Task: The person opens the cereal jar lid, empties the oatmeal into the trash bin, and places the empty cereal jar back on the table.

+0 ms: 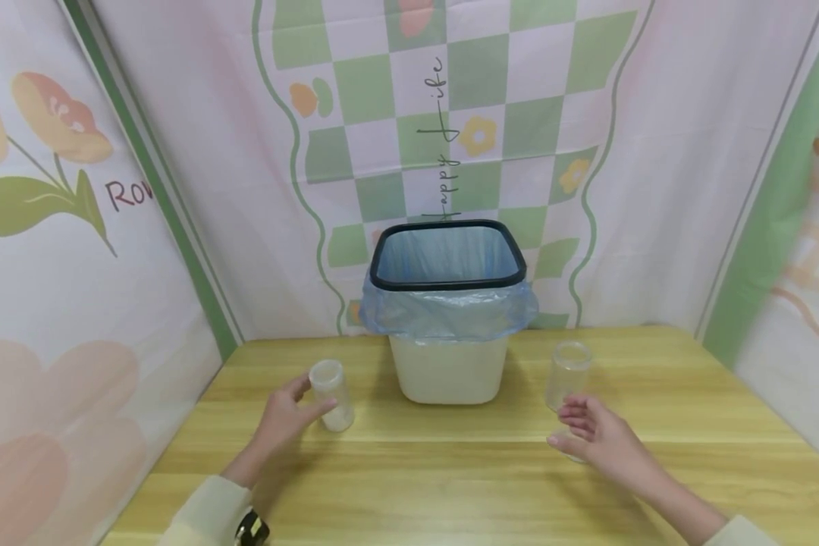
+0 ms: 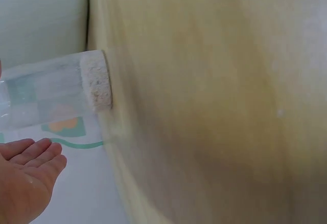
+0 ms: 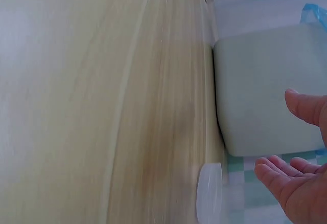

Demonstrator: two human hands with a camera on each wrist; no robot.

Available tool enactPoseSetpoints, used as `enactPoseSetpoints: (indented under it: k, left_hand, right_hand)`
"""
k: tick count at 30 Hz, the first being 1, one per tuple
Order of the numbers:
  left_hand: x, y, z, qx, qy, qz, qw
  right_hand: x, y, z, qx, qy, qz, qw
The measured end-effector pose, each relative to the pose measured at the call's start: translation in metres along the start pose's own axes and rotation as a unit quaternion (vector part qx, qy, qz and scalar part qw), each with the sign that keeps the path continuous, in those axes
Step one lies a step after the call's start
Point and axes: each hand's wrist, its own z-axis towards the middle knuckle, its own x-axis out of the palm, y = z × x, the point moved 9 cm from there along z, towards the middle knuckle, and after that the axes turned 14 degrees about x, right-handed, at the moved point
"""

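A clear cylindrical jar (image 1: 331, 390) stands at the left, with a pale, grainy band (image 2: 96, 81) at its foot. My left hand (image 1: 288, 415) is beside it, thumb across the near side and fingers toward the far side. In the left wrist view those fingers (image 2: 38, 157) are extended, apart from the jar. Another clear jar (image 1: 568, 371) stands at the right, a whitish lid-like piece (image 3: 209, 193) at its foot. In front of it my right hand (image 1: 604, 440) has its thumb and fingers spread apart, hiding the jar's lower part. Whether it touches is unclear.
A cream bin (image 1: 450, 371) stands between the jars at the back of the wooden table (image 1: 437, 485). Its black rim (image 1: 450, 287) holds a blue bag (image 1: 447, 315) folded over the outside. Patterned cloth (image 1: 450, 98) hangs behind and along both sides.
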Motion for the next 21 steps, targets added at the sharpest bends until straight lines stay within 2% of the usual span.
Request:
enactPoseSetpoints:
  k: [3, 9, 17, 21]
  left_hand:
    - [0.006, 0.004, -0.002, -0.009, 0.003, -0.02, 0.9997]
    - [0.014, 0.012, -0.003, -0.042, 0.006, -0.02, 0.9989]
    - [0.023, 0.015, -0.004, -0.052, 0.009, -0.063, 0.9966]
    - [0.025, 0.016, -0.005, -0.055, 0.006, -0.07, 0.996]
  right_hand:
    - [0.008, 0.004, -0.003, -0.009, 0.011, 0.011, 1.0]
    - [0.029, 0.014, -0.009, -0.027, 0.04, 0.033, 0.998]
    - [0.054, 0.024, -0.018, -0.036, 0.078, 0.052, 0.995]
    - [0.063, 0.028, -0.023, -0.038, 0.098, 0.057, 0.993]
